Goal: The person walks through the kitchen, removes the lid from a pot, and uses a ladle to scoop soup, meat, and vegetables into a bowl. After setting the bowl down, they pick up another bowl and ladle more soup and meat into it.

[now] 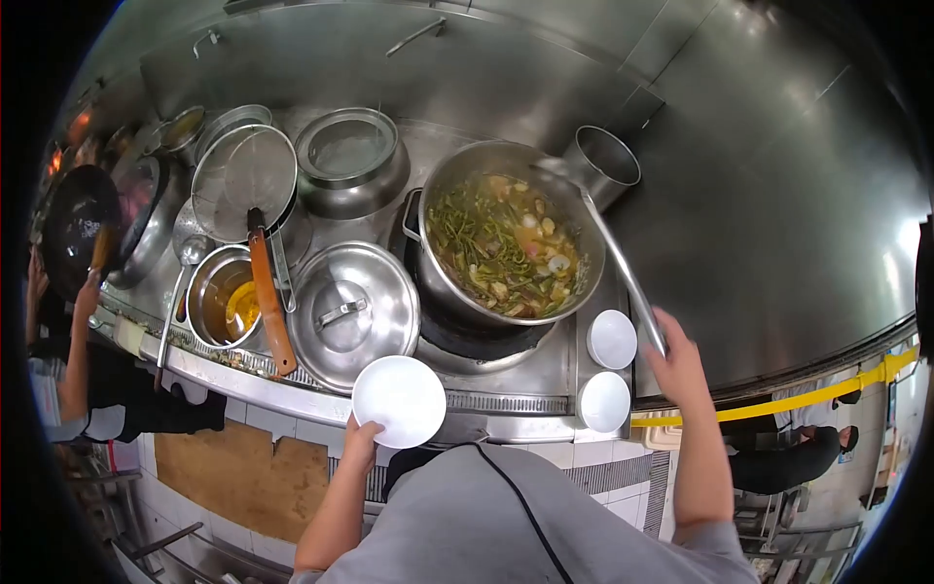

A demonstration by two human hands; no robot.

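Observation:
A white bowl (399,401) is held at its rim by my left hand (361,444), in front of the steel lid. The fingers of my right hand (675,360) are wrapped round the long handle of a ladle (623,258). That ladle's head is at the right rim of a large pot (443,282), beside a steel cylinder container (608,156). Inside the pot is a stew (506,243) with green beans and pale pieces. Two small white bowls (612,339) stand one in front of the other, left of my right hand.
A round steel lid (379,336) lies left of the pot. Further left are a strainer (243,185) with an orange handle, a pot of yellow liquid (229,302) and a covered pot (352,185). A co-worker's hand (88,292) is at a dark wok (80,229). Another person (793,457) is at the right.

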